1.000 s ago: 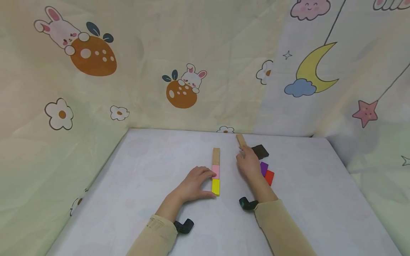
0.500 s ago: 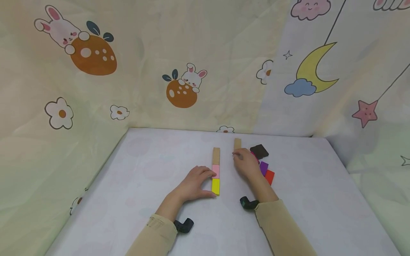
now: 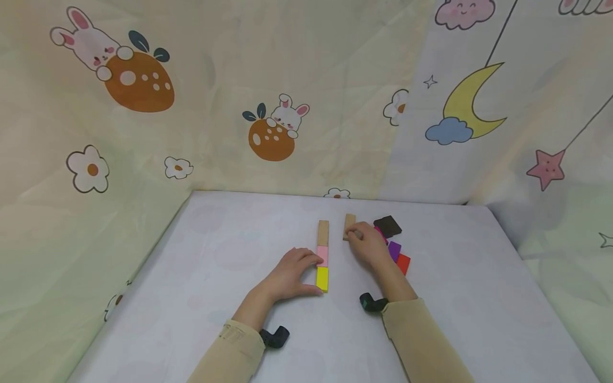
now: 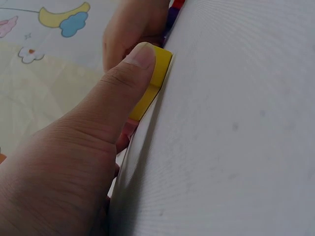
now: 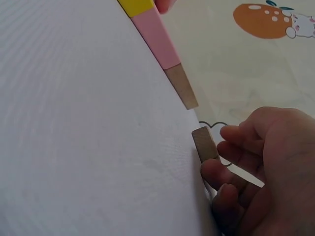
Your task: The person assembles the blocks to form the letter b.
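A straight row of flat blocks lies on the white tabletop (image 3: 215, 255): a plain wooden block (image 3: 323, 233) farthest, a pink block (image 3: 322, 254) in the middle and a yellow block (image 3: 323, 280) nearest. My left hand (image 3: 287, 275) steadies the row from the left, fingertips on the pink block and thumb at the yellow block's near end. In the left wrist view the thumb (image 4: 120, 81) covers part of the yellow block. To the right of the row, my right hand (image 3: 370, 244) pinches a second plain wooden block (image 3: 350, 222) between thumb and fingers, apart from the row.
Right of my right hand lie a dark brown piece (image 3: 388, 226), a partly hidden magenta piece (image 3: 380, 233), a purple block (image 3: 394, 251) and a red block (image 3: 404, 263). A patterned cloth (image 3: 345, 106) rises behind the table.
My right hand has drawn the second wooden block leftward and nearer, turning it to lie almost parallel to the row. The magenta piece has come into sight. My left hand has stayed put.
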A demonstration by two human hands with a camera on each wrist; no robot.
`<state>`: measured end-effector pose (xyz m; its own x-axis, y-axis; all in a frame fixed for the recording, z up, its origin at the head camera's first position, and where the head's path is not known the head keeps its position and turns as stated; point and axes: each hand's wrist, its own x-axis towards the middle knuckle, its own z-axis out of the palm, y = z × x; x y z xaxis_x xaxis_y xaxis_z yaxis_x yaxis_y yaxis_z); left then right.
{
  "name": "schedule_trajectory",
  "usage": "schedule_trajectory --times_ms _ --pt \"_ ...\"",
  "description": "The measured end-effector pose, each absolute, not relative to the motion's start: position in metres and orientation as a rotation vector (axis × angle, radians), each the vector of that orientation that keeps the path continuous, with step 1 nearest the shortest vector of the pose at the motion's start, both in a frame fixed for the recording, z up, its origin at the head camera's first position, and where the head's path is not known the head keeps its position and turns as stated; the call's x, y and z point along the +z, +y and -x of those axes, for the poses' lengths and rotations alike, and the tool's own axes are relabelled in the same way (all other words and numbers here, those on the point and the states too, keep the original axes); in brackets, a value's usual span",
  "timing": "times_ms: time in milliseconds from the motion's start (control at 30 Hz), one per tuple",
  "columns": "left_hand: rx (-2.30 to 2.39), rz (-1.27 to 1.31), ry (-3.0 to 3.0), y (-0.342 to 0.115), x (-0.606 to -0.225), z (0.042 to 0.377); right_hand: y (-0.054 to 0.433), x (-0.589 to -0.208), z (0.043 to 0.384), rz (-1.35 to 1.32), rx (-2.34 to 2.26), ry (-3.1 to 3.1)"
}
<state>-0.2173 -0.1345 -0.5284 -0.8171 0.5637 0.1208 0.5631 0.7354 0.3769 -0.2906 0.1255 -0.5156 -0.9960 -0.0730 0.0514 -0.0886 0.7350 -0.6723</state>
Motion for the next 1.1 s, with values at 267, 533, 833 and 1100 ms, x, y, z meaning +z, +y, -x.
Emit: schedule_trajectory --times_ms 267,533,833,1100 --pt "0.631 -0.967 2.922 -0.134 -0.529 0.218 0.136 -0.511 0.3 -0.24 1.116 -2.997" --pt "0.623 -0.973 2.937 -0.135 -0.53 0.218 0.145 -0.495 0.313 -0.344 1.151 -3.181" --pt "0.662 -0.992 2.935 -0.136 -0.53 0.219 0.155 -0.494 0.328 -0.308 1.296 -3.255" --pt "0.645 -0.974 2.932 -0.136 -0.53 0.219 0.155 -0.49 0.33 -0.319 1.248 -3.307"
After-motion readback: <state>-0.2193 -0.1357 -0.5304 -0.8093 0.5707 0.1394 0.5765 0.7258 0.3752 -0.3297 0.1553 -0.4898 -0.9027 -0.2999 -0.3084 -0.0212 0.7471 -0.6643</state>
